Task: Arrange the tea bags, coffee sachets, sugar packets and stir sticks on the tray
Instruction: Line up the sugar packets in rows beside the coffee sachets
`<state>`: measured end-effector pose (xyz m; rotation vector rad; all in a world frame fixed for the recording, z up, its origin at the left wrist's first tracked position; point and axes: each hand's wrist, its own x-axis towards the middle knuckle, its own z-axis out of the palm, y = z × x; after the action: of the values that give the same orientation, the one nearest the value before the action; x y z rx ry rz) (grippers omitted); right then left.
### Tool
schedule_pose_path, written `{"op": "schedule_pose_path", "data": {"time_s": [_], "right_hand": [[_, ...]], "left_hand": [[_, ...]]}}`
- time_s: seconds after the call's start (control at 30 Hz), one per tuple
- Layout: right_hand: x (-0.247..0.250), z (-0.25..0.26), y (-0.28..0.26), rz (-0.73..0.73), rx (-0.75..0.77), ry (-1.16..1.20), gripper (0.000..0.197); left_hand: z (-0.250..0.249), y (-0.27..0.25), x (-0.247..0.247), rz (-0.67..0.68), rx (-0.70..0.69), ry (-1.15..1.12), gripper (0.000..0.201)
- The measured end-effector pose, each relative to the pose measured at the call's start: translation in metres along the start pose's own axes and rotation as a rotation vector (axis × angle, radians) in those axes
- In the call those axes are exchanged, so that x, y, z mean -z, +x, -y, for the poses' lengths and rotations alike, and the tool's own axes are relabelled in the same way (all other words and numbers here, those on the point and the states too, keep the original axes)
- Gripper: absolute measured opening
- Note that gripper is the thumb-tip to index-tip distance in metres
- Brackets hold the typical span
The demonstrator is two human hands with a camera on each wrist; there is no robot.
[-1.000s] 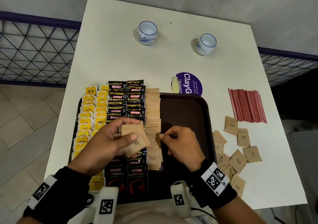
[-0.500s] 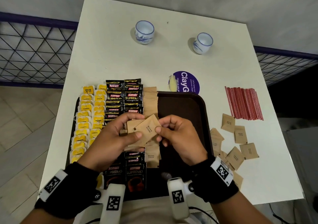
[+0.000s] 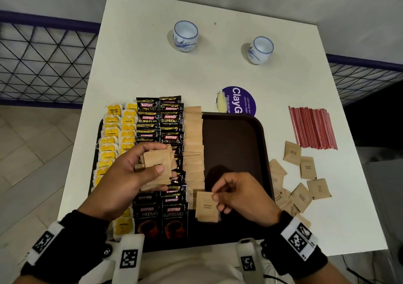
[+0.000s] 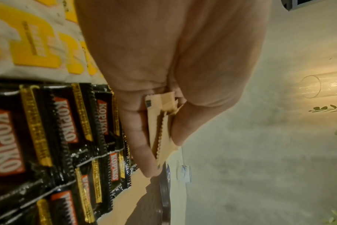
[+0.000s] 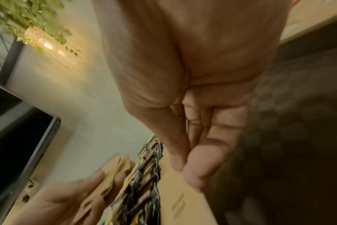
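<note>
Compared with half a second back, the single sugar packet (image 3: 206, 206) has been carried away from the stack of sugar packets (image 3: 157, 167) and down to the near end of the sugar column (image 3: 193, 150) on the tray (image 3: 265, 153). It's pinched at its right edge by the right hand (image 3: 238, 198), thumb and fingertip closed on it. The stack is gripped by the left hand (image 3: 128, 174), thumb on top, held above the coffee sachets (image 3: 162, 129).

A good part of the coffee sachets and tea bags (image 3: 113, 144) is covered by the left hand, and whether the single packet is touching the tray yet can't be told. The right wrist view is blurred; only the pinch and some print on the packet are made out.

The right half of the tray is bare dark surface up to its raised rim. Loose sugar packets (image 3: 305, 181) are scattered on the table (image 3: 152, 65) just right of the tray, with the stir sticks (image 3: 313, 129) beyond them near the table's right edge
</note>
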<state>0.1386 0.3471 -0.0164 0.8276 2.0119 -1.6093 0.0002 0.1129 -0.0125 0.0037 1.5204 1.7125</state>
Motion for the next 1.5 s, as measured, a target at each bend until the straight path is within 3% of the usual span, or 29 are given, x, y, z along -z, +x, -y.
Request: {"op": "schedule_pose_path", "data": {"time_s": [0.3, 1.37, 1.5], "right_hand": [[-0.018, 0.002, 0.013, 0.032, -0.028, -0.036, 0.005], [-0.025, 0.016, 0.023, -0.119, -0.011, -0.053, 0.015], [-0.016, 0.022, 0.021, -0.194, 0.027, -0.053, 0.016]], "left_hand": [[0.000, 0.004, -0.002, 0.017, 0.016, 0.006, 0.042], [-0.002, 0.009, -0.008, 0.049, 0.031, -0.027, 0.041], [-0.002, 0.010, -0.017, 0.059, 0.019, -0.009, 0.040]]}}
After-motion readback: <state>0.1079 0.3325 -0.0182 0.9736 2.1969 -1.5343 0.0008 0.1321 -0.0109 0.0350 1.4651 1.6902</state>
